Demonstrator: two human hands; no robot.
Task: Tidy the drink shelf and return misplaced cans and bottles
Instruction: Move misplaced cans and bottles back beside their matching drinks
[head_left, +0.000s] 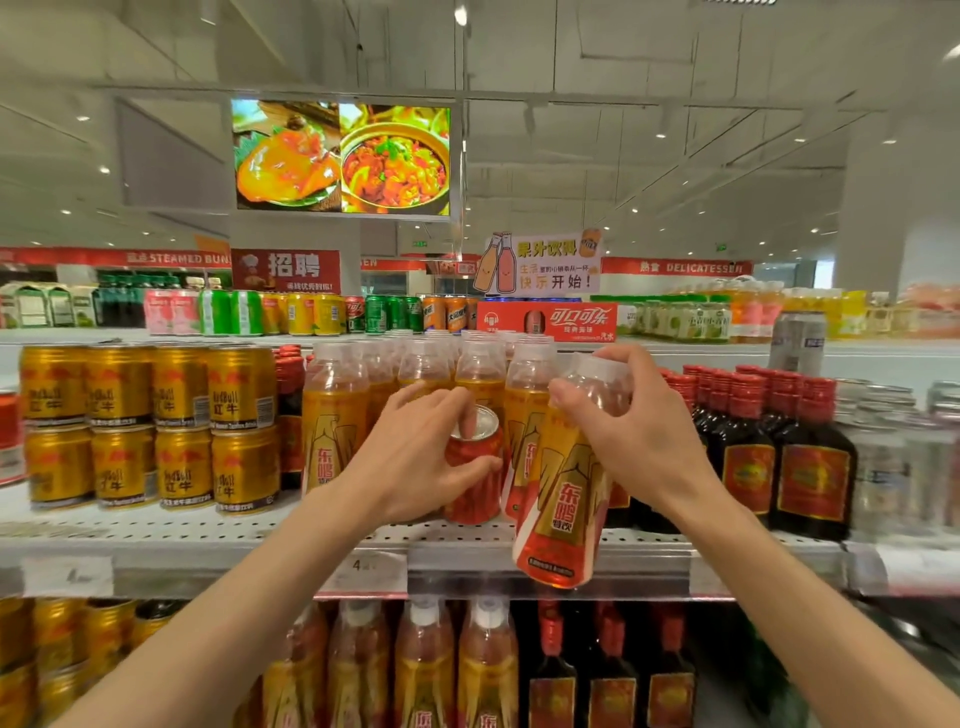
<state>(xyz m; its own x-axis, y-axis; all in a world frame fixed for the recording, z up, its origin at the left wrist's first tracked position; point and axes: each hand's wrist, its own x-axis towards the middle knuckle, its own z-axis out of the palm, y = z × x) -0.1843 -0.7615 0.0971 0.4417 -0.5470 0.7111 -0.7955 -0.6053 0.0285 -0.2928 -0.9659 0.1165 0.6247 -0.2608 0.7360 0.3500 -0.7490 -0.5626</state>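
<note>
A red soda can (475, 467) stands at the front of the perforated metal shelf (208, 525), among rows of orange energy-drink bottles (332, 415). My left hand (415, 457) wraps around this can, fingers over its top. My right hand (628, 421) grips the neck and cap of one orange energy-drink bottle (563, 499), held tilted out in front of the shelf edge, its base hanging below the shelf lip.
Gold cans (150, 426) are stacked two high at the left. Dark bottles with red caps (779, 457) stand at the right, silver cans (893, 457) beyond them. A lower shelf holds more orange bottles (426, 670) and dark bottles (613, 670). A tall silver can (797, 340) sits higher at the right.
</note>
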